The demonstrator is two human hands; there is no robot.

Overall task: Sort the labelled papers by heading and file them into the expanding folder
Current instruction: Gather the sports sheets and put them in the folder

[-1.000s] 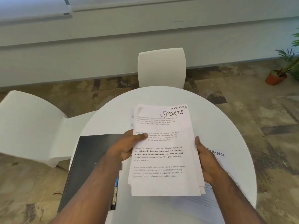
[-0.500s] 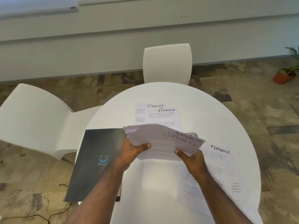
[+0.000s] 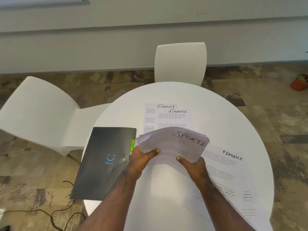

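Both hands grip the SPORTS stack (image 3: 173, 144) above the middle of the round white table (image 3: 233, 117): the left hand (image 3: 141, 160) pinches its near left edge, the right hand (image 3: 193, 165) its near right edge. The black expanding folder (image 3: 103, 162) overhangs the table's left edge, with bare tabletop between the forearms. FINANCE sheets (image 3: 168, 114) lie toward the far edge and another FINANCE sheet (image 3: 230, 167) by the right edge; white chairs (image 3: 180, 62) stand on patterned carpet.

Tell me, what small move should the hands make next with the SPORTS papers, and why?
Probably carry the SPORTS stack left to the folder. Both hands, left and right, grip it above the table, and the folder lies closed.
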